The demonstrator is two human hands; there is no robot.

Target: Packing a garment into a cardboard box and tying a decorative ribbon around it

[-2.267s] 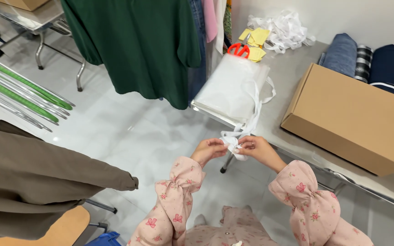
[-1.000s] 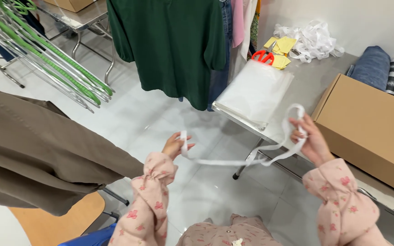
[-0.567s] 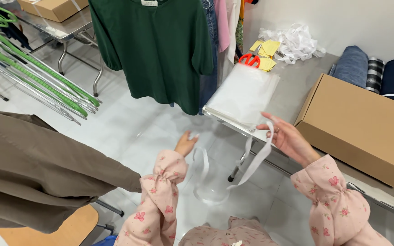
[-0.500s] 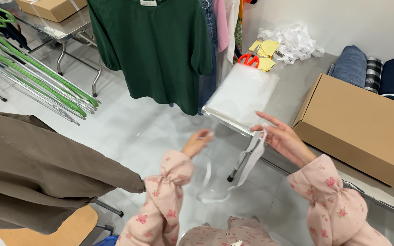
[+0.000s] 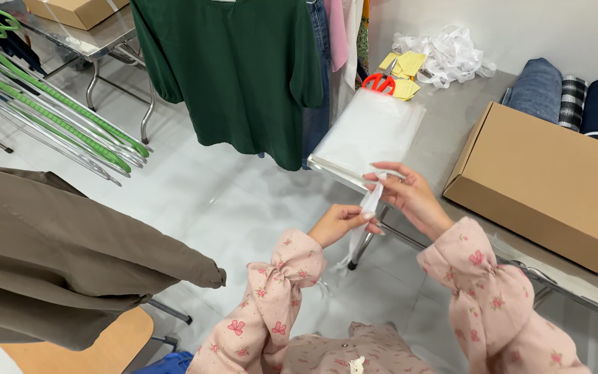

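Brought back together since a second ago: left hand and right hand, fingers pinched on thin white plastic strip, gathered short, tail dangling. Beyond, stack of clear plastic bags on grey metal table, untouched; brown cardboard box alongside.

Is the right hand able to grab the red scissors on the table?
Probably yes. The red scissors lie in the open past the stack of clear bags, with nothing over them. But the right hand is holding the white strip, shared with the left hand.
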